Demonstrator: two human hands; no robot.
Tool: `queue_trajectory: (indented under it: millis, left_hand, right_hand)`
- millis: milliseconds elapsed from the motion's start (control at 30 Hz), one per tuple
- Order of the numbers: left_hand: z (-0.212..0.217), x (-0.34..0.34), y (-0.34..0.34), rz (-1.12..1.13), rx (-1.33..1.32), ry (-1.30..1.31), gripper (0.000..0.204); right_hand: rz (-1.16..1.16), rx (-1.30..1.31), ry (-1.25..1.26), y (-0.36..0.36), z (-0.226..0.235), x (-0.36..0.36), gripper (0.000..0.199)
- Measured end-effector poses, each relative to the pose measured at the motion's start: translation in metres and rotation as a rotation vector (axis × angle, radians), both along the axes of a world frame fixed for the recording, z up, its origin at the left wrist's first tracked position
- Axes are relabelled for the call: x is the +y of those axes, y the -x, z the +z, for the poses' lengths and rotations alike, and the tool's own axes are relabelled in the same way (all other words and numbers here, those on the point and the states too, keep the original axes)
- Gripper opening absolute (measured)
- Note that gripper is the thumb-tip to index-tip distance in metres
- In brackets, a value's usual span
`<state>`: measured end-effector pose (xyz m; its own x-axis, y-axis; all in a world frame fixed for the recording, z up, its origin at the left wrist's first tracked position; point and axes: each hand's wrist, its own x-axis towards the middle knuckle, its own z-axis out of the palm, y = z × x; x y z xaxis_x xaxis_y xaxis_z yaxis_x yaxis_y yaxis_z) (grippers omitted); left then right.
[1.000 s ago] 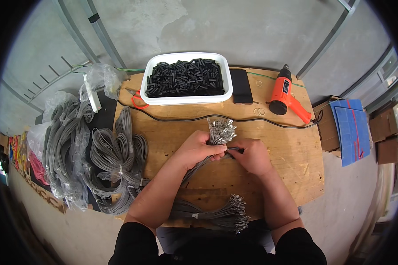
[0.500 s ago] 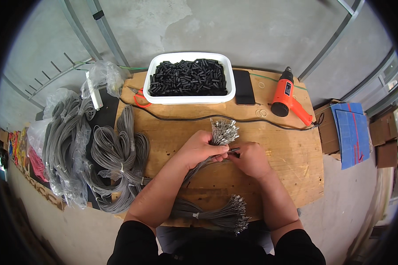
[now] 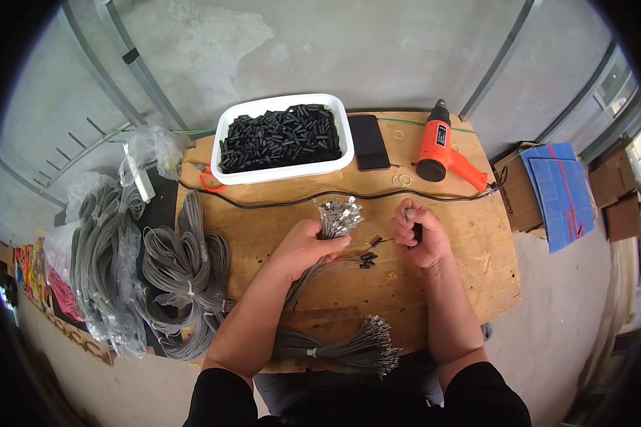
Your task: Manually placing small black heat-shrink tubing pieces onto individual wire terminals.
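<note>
While the left hand [image 3: 306, 249] clasps a grey cable bundle [image 3: 340, 216] over mid-table, the right hand [image 3: 421, 233] curls round something dark (can't tell what); scuffed wooden table [image 3: 473, 274] stretches rightward to its edge, heat gun [image 3: 438, 149] further back, grey wall [image 3: 370, 53] behind.

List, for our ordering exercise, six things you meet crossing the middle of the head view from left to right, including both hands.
Bagged grey cables, coiled grey cables, left hand, black-tipped wires, right hand, blue sheets.
</note>
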<state>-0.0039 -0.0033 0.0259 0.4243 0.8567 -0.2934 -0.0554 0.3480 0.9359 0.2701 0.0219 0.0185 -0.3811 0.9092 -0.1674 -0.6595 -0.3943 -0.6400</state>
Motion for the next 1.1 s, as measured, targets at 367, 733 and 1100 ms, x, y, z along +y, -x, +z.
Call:
queue_trajectory:
  millis: [367,733,1100]
  left_hand:
    - [0.008,-0.003,0.003,0.117,-0.140,0.152,0.024]
    - [0.006,-0.005,0.000,-0.037,-0.097,0.080,0.021]
    - [0.006,-0.004,0.000,-0.049,-0.091,0.064,0.022]
  right_hand:
    - [0.091,-0.166,-0.011,0.025,0.009,-0.010,0.013]
    - [0.095,-0.538,-0.086,0.045,0.012,-0.022,0.018]
    - [0.109,-0.522,-0.115,0.047,0.015,-0.025,0.012]
